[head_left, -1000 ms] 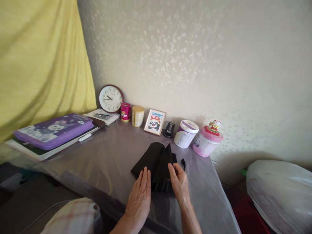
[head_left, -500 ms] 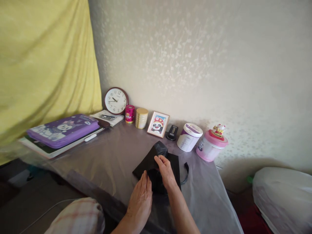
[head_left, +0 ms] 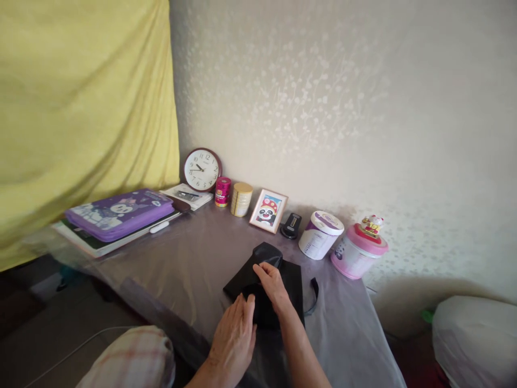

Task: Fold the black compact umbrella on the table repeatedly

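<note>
Left hand (head_left: 233, 342): palm down, fingers flat and close together, resting on the near edge of the cloth; open, not gripping.
Right hand (head_left: 272, 285): on top of the cloth, fingers bent down onto a fold, narrow; cannot tell whether they pinch it.
Forearms: both come up from the bottom edge, the right one angled toward the middle of the cloth.
Main item: black cloth (head_left: 291, 285), folded and bunched, lying under both hands on a plastic-covered table (head_left: 181, 253).
Beside it: narrow black strap (head_left: 313, 296) curving on the plastic, just right of the cloth.
Writing, clock: wall clock (head_left: 202, 170) leaning at the back, numerals legible; small dial wording too small to read.
Writing, tub: white tub with purple lid (head_left: 321, 235), small print on its side, unreadable.
Picture: framed cartoon panda print (head_left: 269, 211) in a red spotted hat, no legible text.
Back row, also: pink tin (head_left: 223, 191), gold-topped cylinder (head_left: 241, 199), black device (head_left: 291, 225), pink canister (head_left: 357, 253) with gold cat figurine (head_left: 372, 225) on its lid.
Left end: purple cartoon pencil case (head_left: 119, 214) on a book (head_left: 81, 238).
</note>
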Action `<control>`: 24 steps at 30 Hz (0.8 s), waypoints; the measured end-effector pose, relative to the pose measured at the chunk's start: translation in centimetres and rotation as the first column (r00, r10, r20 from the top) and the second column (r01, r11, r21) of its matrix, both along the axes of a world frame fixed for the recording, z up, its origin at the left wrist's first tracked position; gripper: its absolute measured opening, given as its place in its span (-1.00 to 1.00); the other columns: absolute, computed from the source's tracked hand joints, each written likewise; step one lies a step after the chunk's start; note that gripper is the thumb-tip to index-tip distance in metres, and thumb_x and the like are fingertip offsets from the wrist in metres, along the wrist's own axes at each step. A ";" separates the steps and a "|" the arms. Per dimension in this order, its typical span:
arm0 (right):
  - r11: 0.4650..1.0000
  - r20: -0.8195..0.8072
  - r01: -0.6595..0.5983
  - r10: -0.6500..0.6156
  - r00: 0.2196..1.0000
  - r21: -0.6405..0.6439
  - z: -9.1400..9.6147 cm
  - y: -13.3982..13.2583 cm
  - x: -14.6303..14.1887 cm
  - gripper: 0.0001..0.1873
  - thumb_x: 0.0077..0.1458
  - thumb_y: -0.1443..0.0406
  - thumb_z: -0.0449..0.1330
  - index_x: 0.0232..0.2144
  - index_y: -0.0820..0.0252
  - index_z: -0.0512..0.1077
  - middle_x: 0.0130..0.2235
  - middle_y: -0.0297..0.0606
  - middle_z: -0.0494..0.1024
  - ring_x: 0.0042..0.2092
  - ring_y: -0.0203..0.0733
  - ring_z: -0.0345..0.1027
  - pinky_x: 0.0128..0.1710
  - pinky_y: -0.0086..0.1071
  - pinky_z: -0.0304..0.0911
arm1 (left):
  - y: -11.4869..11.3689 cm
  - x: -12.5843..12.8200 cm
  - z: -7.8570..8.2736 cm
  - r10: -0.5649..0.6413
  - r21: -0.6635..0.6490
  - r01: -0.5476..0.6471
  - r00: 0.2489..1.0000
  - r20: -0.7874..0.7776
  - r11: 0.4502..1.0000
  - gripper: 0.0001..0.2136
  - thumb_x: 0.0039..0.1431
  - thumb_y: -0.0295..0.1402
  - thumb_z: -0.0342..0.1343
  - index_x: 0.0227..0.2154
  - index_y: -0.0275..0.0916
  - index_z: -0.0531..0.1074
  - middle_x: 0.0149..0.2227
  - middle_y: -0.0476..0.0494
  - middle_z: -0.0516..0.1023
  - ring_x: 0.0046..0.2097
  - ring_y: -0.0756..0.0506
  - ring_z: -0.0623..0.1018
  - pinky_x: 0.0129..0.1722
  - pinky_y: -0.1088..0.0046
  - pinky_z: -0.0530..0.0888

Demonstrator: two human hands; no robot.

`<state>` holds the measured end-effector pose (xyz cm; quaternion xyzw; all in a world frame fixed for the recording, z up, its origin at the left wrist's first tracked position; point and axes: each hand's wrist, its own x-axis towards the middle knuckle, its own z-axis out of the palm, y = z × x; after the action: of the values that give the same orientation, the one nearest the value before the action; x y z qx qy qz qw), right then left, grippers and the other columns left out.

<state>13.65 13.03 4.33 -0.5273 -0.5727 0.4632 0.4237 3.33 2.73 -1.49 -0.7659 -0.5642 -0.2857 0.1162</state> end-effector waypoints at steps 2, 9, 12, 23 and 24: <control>1.000 0.032 -0.014 0.013 0.999 0.017 0.0 0.1 0.0 -0.62 -0.07 0.07 0.18 -0.68 0.17 0.20 -0.65 -0.53 0.08 -0.56 -0.41 -0.07 -0.59 -0.50 -0.11 | -0.1 -0.1 0.7 -0.010 -0.052 0.009 1.000 -0.030 0.999 -0.43 0.08 -0.58 -0.09 0.20 -0.34 0.03 -0.07 -0.35 0.44 -0.11 -0.20 0.51 -0.16 0.26 0.49; 0.994 0.106 -0.104 0.101 0.989 0.021 -0.1 0.5 -0.3 -0.68 0.00 0.09 0.15 -0.61 0.20 0.37 -0.62 -0.48 0.24 -0.52 -0.38 0.13 -0.49 -0.49 0.11 | -0.3 -0.1 2.3 -0.004 -0.267 -0.013 0.998 -0.066 0.964 -0.44 0.11 -0.53 -0.04 0.21 -0.19 0.10 -0.12 -0.26 0.42 -0.17 -0.16 0.48 -0.14 0.22 0.46; 0.984 0.139 -0.171 0.163 0.977 0.046 0.5 0.1 -0.6 -0.70 0.03 0.11 0.15 -0.55 0.20 0.46 -0.53 -0.39 0.41 -0.41 -0.31 0.29 -0.36 -0.46 0.21 | -0.2 0.0 2.4 0.014 -0.312 -0.031 0.998 -0.059 0.950 -0.48 0.13 -0.52 -0.04 0.19 -0.25 0.15 -0.13 -0.25 0.42 -0.17 -0.15 0.47 -0.12 0.22 0.45; 0.787 0.543 -0.345 0.014 0.839 0.512 -0.7 -2.6 3.5 -0.77 0.21 0.27 0.02 -0.18 0.12 0.46 -0.02 -0.15 0.47 0.09 -0.11 0.26 0.09 -0.16 0.16 | 0.0 0.2 2.1 0.047 -0.316 -0.050 0.999 -0.016 0.947 -0.51 0.12 -0.49 0.00 0.16 -0.36 0.20 -0.11 -0.31 0.43 -0.15 -0.19 0.48 -0.11 0.22 0.46; 0.762 0.587 -0.373 -0.011 0.810 0.530 -1.2 -1.9 3.8 -0.75 0.21 0.28 0.02 -0.14 0.13 0.45 0.02 -0.14 0.44 0.13 -0.10 0.21 0.12 -0.12 0.12 | 0.0 0.2 2.1 0.053 -0.324 -0.056 0.998 -0.020 0.944 -0.50 0.12 -0.49 0.00 0.16 -0.37 0.19 -0.10 -0.32 0.44 -0.14 -0.19 0.48 -0.11 0.22 0.46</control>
<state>17.42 11.08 3.15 -0.4074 -0.8407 0.1137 0.3382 3.58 2.74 0.65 -0.7603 -0.6238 -0.1814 -0.0006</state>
